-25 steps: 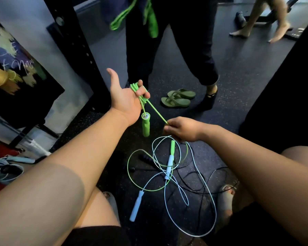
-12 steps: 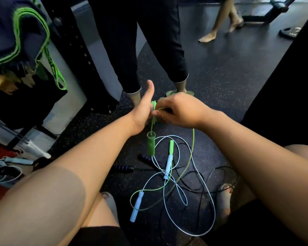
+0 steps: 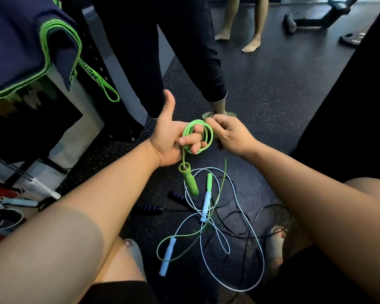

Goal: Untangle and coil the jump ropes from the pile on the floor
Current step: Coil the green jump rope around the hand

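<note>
Green rope – glossy plastic; floor – matt speckled rubber; towel – cloth.

The top edge cuts off the standing person. The right hand hides its own fingertips. The black rope runs off the bottom edge.

Both bare forearms reach in from the bottom corners and meet at mid-frame. The left forearm crosses from lower left, the right forearm from lower right. The left hand is palm-up, its thumb sticking straight up and its fingers curled in, with loops of rope round them. The right hand is just beside it, back to the camera, knuckles bent, fingertips pinching the rope at the top of the loops.
</note>
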The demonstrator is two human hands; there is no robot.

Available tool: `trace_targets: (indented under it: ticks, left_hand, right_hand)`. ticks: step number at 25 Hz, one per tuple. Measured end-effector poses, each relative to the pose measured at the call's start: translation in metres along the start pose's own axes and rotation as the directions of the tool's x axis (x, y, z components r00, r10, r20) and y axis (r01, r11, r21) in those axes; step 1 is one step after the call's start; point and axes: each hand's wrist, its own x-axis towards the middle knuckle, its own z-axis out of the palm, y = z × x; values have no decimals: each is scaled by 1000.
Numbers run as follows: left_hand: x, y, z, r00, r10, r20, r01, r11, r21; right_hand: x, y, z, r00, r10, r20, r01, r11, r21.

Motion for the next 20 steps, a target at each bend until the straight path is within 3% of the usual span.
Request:
trace_targets:
  ticks: [2,5,10,13,15,18,20]
  left_hand:
    - [-1,2,-3,996,77,-33,-80,992,-101]
    - [-1,7,-13,969,197,-152,-230,942,-243]
    - [1,8,-33,895,288,-340,-393,871,-296]
    - [6,2,-39,857,272,-438,-384,903,-191]
    - [10,-1,-44,842,265,-469,-351,931,-103]
    - [15,-11,-41,846,214,-488,-206,976,71]
    - [11,-17,-28,903,132,-409,-43,975,219]
  right_hand:
    - [-8,6,16,988,152,6,-151,980,132]
    - [-24,14,38,942,299,154,-326,922,206]
    - [-34,8,50,868,326,376,-349,937,-6]
    - [-33,-14,46,849,284,445,-125,927,-352]
    - [-29,-30,44,853,206,479,103,833,-543]
    - [-23,-51,38,881,76,467,272,726,-632]
    - [-20,-59,32,886,-23,463,356,673,-649]
